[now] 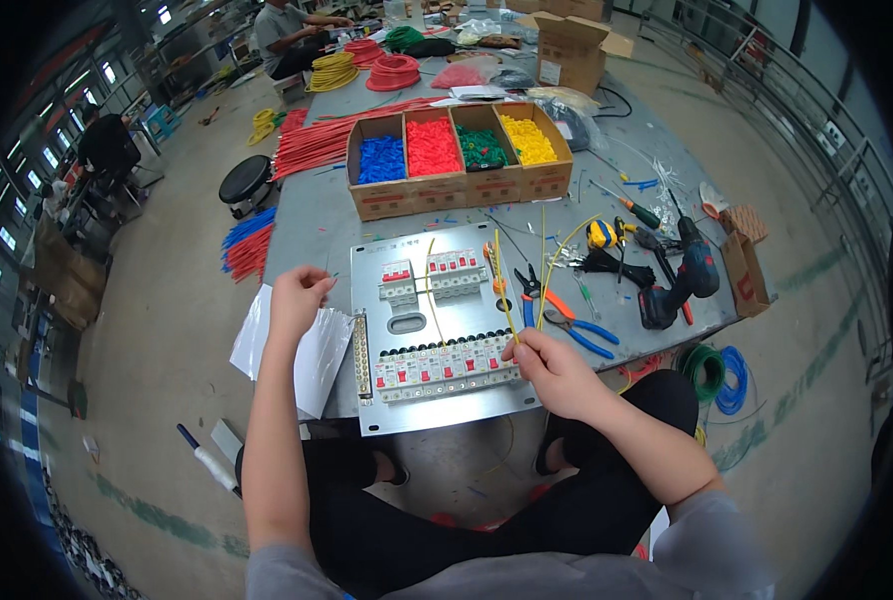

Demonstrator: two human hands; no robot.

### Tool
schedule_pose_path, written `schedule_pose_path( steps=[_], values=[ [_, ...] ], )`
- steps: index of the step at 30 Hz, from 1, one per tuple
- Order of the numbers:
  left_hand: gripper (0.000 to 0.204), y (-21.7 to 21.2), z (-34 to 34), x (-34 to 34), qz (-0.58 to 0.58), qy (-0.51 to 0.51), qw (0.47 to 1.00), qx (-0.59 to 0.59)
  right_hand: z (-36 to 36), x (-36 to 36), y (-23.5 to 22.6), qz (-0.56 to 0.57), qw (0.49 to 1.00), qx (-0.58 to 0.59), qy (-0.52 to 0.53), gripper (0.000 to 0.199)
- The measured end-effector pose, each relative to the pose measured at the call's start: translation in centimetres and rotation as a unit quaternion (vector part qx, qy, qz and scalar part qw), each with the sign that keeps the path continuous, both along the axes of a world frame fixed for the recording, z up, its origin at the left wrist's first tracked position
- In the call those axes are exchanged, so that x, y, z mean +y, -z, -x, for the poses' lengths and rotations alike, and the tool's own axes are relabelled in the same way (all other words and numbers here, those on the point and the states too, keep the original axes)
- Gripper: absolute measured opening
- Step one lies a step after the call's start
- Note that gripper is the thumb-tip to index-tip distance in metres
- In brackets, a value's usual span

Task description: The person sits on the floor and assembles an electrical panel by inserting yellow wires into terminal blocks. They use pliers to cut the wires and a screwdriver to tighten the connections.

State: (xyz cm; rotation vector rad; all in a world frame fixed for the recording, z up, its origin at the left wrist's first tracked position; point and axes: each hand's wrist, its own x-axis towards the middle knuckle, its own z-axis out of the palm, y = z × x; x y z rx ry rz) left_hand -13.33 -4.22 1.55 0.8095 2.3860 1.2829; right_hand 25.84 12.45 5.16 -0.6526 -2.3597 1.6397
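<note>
A metal panel lies at the table's near edge, with a row of circuit breakers along its near side. Two smaller groups of breakers sit toward its far side, and a brass terminal bar runs down its left edge. My right hand pinches a yellow wire over the panel's right edge; more yellow wires stand up close by. Beyond the panel's left edge, my left hand is closed at the fingertips. A tiny greenish thing shows there, too small to name.
A divided cardboard box of blue, red, green and yellow caps stands behind the panel. To the right lie pliers, a tape measure and a cordless drill. White sheets lie under my left forearm. Red wires are heaped farther left.
</note>
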Motion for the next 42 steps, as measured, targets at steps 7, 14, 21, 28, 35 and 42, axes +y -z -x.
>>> schedule_pose_path(
  steps=[7,14,21,28,35,42],
  values=[
    [0.018,-2.0,-17.4,0.5,-0.202,0.11,0.874,-0.428,1.1,-2.2,0.3,-0.154,0.987,0.016,-0.039,0.021],
    [0.017,-0.5,-19.7,1.0,-0.174,0.144,0.866,-0.446,2.4,-3.5,0.8,-0.086,0.993,-0.055,-0.06,0.023],
    [0.038,-1.9,-19.7,1.2,-0.221,0.131,0.84,-0.479,2.0,-4.2,1.6,-0.099,0.992,-0.013,-0.072,0.024],
    [0.054,-3.3,-19.6,1.8,-0.341,0.096,0.678,-0.644,2.0,-5.4,1.0,-0.085,0.984,-0.045,-0.147,0.025],
    [0.058,-4.6,-19.8,2.4,-0.334,0.026,0.696,-0.635,1.8,-5.6,0.9,-0.064,0.988,-0.015,-0.137,0.024],
    [0.049,-3.9,-19.6,2.9,-0.417,0.02,0.653,-0.632,2.1,-5.0,2.2,-0.056,0.994,0.031,-0.084,0.024]
  ],
)
